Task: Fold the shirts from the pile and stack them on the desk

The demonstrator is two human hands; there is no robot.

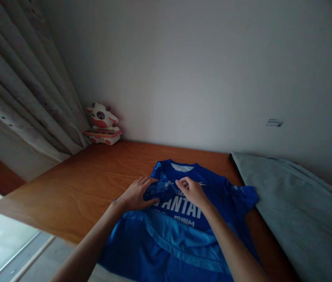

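Note:
A blue short-sleeved jersey (217, 196) with white lettering lies front up on the wooden surface, its collar pointing away from me. Its lower part is folded or bunched in lighter blue cloth (180, 243) nearer to me. My left hand (136, 194) rests at the jersey's left side by the sleeve, thumb and fingers apart. Over the chest, above the lettering, my right hand (191, 190) has its fingers curled and thumb against them. Whether cloth is caught between those fingertips is hidden. The right sleeve (244, 196) is spread outward.
A cow-shaped toy keyboard (103, 133) stands at the back left corner, beside a grey curtain (22, 70). On the right lies a grey fabric item (295, 196), close to the jersey's sleeve. The brown wooden top (95, 172) meets a pale wall (183, 78) at the back.

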